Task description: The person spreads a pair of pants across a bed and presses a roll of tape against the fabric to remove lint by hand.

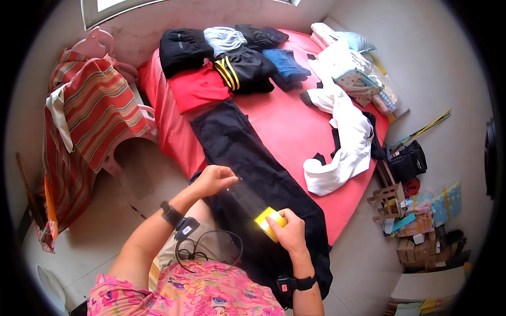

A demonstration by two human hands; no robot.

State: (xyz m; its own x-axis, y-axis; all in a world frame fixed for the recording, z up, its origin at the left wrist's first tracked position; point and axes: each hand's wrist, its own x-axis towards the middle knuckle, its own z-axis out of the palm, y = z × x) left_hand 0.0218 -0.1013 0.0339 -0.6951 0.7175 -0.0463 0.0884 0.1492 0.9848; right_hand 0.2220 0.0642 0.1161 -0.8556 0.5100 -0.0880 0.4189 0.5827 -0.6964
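Note:
My right hand [291, 231] is wrapped round a roll of clear tape [266, 219] with a bright yellow core. From the roll a see-through strip of tape [247, 197] stretches up and left to my left hand [213, 180], whose fingers pinch its free end. Beneath both hands lies a pair of black trousers [263, 163], spread lengthwise over the bed and down towards my lap. A dark cord loops from the device on my left wrist.
Folded clothes [184, 50] lie at the back of the pink-covered bed [274, 118]. A white garment [342, 142] is crumpled on its right side. Left stands a pink chair [97, 45] draped with striped cloth [100, 100]. Boxes [416, 253] and bags are on the floor at right.

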